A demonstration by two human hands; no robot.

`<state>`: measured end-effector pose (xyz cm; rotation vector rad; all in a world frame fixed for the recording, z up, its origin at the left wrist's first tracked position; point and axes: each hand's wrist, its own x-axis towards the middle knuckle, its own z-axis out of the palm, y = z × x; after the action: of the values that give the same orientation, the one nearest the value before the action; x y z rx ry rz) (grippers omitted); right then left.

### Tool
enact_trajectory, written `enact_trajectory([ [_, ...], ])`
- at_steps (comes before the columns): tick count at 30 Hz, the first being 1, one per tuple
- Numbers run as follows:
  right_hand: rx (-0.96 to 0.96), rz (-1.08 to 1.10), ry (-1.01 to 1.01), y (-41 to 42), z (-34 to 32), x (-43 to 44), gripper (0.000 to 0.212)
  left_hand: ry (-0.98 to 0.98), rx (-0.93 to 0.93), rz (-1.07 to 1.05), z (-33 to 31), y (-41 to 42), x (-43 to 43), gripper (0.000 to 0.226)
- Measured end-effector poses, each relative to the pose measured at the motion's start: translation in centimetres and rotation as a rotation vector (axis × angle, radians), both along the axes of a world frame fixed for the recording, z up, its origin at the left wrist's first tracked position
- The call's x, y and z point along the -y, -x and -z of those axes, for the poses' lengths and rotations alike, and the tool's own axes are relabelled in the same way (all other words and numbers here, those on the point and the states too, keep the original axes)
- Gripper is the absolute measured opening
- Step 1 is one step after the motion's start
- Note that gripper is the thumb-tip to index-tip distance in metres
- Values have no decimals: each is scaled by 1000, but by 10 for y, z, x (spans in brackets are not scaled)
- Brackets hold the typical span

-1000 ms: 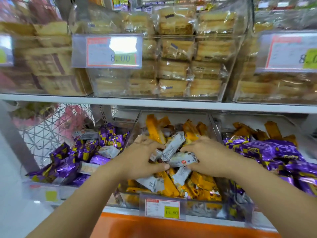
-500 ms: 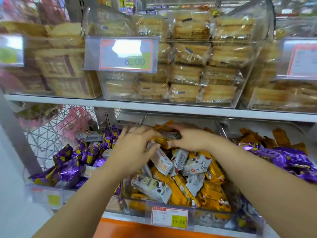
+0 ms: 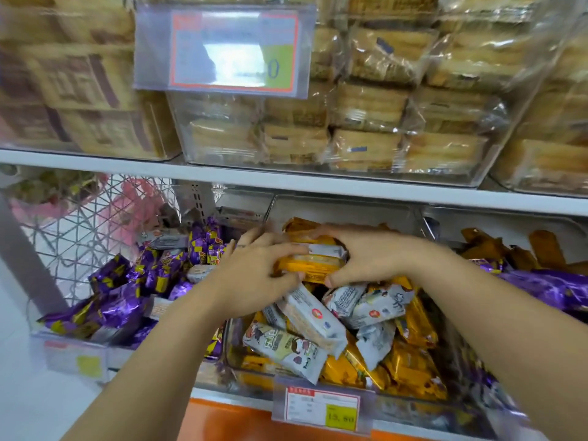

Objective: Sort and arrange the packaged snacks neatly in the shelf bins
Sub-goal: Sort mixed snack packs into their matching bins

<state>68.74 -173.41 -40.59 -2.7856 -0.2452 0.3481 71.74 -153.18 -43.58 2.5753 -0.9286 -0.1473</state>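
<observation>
Gripping a small stack of gold and white snack packets (image 3: pixel 313 262) between them, a person's left hand (image 3: pixel 254 272) and right hand (image 3: pixel 375 259) curl their fingers round the bundle from either side, above the rear of the clear middle bin (image 3: pixel 343 210) on the lower shelf. Below the hands, loose white packets (image 3: pixel 305 316) lie jumbled across gold packets (image 3: pixel 410 367), one leaning at the front wall just above a price tag (image 3: pixel 321 409). Purple packets (image 3: pixel 117 300) fill the bin to the left, a few white ones mixed among them, and more purple wrappers (image 3: pixel 547 288) heap in the bin to the right. Overhead, a white shelf board (image 3: pixel 318 186) carries clear bins of wrapped cakes (image 3: pixel 366 122). The risk from here looks plain. The wrappers seem slick and the stack is squeezed only at its ends, so a packet could slide out and drop into the wrong bin, while a passing forearm could nudge the leaning white packets over the front edge.
</observation>
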Motion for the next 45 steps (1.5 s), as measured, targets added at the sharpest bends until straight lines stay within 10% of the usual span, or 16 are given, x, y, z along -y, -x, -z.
enact_trajectory([
  [11,102,-25,79,54,7,-6,65,-48,0,80,8,20,-21,112],
  [21,341,237,148,77,-1,-4,69,-15,29,28,0,29,-14,55],
  [29,551,286,298,71,-10,-18,35,-13,68,24,-3,36,-20,57],
  [36,30,-64,212,0,5,-33,47,-70,-58,12,-4,32,-28,49],
  [45,210,106,367,17,22,-12,28,-111,2,23,5,25,-32,55],
])
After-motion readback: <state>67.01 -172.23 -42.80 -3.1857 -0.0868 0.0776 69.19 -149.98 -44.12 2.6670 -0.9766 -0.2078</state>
